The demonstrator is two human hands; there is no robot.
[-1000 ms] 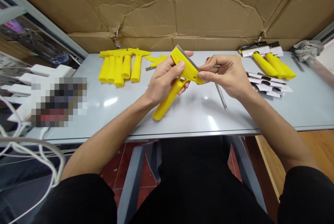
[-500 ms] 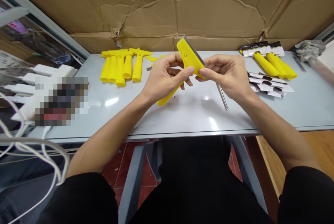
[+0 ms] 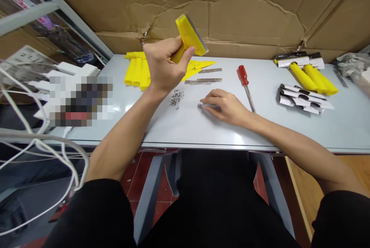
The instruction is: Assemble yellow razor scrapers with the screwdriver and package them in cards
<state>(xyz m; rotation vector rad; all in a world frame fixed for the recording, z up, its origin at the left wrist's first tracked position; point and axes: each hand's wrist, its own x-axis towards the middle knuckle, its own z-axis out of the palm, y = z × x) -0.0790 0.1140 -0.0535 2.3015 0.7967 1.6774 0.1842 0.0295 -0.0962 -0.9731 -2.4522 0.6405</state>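
Can't tell if my right hand pinches the tiny screw. Left hand, clenched round the yellow scraper above the table, hides most handle; grey blade along edge.

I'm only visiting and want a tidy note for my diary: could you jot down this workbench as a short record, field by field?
Left hand: raised, gripping a yellow scraper
Right hand: low over the table, by a tiny metal piece; contact unclear
Screws: loose cluster between the hands
Metal blades: lying beyond the screws
Screwdriver: red-handled, lying beyond the right hand
Far right: yellow handles and black-and-white cards
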